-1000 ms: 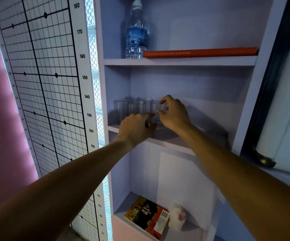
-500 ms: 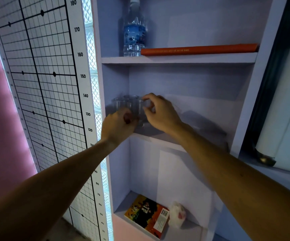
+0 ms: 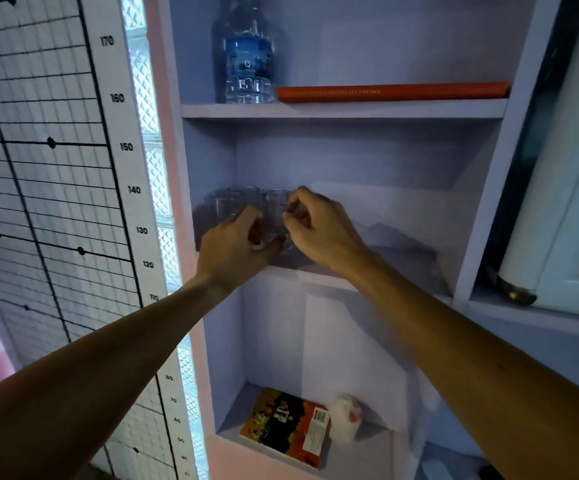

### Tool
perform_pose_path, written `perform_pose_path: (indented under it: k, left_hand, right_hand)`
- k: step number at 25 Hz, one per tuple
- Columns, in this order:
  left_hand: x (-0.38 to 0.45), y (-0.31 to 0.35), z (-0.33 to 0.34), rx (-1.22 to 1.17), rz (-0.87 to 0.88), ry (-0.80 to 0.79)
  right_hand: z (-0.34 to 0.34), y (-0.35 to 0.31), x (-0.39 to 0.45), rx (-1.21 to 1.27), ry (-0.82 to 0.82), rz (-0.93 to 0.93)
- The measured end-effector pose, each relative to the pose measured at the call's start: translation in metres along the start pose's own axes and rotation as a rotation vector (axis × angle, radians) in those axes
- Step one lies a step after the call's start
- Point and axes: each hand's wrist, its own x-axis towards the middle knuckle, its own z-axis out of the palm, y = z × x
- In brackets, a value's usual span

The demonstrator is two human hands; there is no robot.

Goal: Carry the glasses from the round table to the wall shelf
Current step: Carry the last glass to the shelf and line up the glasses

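Several clear glasses (image 3: 234,202) stand bunched at the left end of the wall shelf's middle board (image 3: 399,268). My left hand (image 3: 236,247) reaches in from below, its fingers curled round the base of a glass (image 3: 276,206) at the front of the bunch. Close beside it on the right, my right hand (image 3: 322,230) pinches glass at rim height; a clear base (image 3: 288,247) shows under its fingers. The hands almost touch and hide the lower parts of these glasses. The round table is out of view.
A water bottle (image 3: 248,60) and a flat orange book (image 3: 392,92) lie on the board above. A colourful book (image 3: 283,426) and a white wad (image 3: 345,415) sit on the bottom board. A height chart (image 3: 56,168) covers the wall at left, a white cabinet (image 3: 565,216) stands at right.
Both hands have slid left along the middle board, bringing the glasses they hold up against the bunch in the left corner. The view has moved closer.
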Motion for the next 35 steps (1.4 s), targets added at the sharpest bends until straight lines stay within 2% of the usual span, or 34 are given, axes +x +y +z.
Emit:
perform_pose_path:
  k: [3,5,12,20,24,26,29,30,32,35]
  left_hand:
    - [0.007,0.018,0.014,-0.053,0.152,-0.046]
    - [0.01,0.031,0.02,-0.1,0.192,-0.095]
    - [0.022,0.053,0.038,-0.198,0.135,-0.285]
    - [0.032,0.05,0.045,-0.159,0.101,-0.363]
    - [0.03,0.048,0.04,-0.169,0.112,-0.356]
    - [0.027,0.041,0.03,-0.168,0.095,-0.351]
    - [0.02,0.014,0.01,-0.101,0.051,-0.275]
    - [0.018,0.003,0.001,-0.061,0.037,-0.238]
    - [0.013,-0.02,-0.017,-0.005,-0.003,-0.175]
    - [0.013,-0.05,-0.036,0.037,-0.047,-0.113]
  right_hand:
    - [-0.024,0.007,-0.016,-0.101,0.059,0.084]
    - [-0.033,0.009,-0.028,-0.159,0.108,0.176]
    - [-0.045,0.005,-0.038,-0.095,0.23,0.415]
    - [-0.041,0.009,-0.028,-0.081,0.167,0.518]
    - [-0.037,0.011,-0.024,-0.062,0.125,0.509]
    - [-0.035,0.009,-0.024,-0.089,0.174,0.508]
    - [-0.023,-0.004,-0.016,-0.264,0.297,0.295]
    - [-0.014,-0.011,-0.01,-0.285,0.268,0.193]
    - [0.011,-0.027,0.006,-0.238,0.108,0.068]
    - [0.043,-0.051,0.029,-0.166,-0.129,0.092]
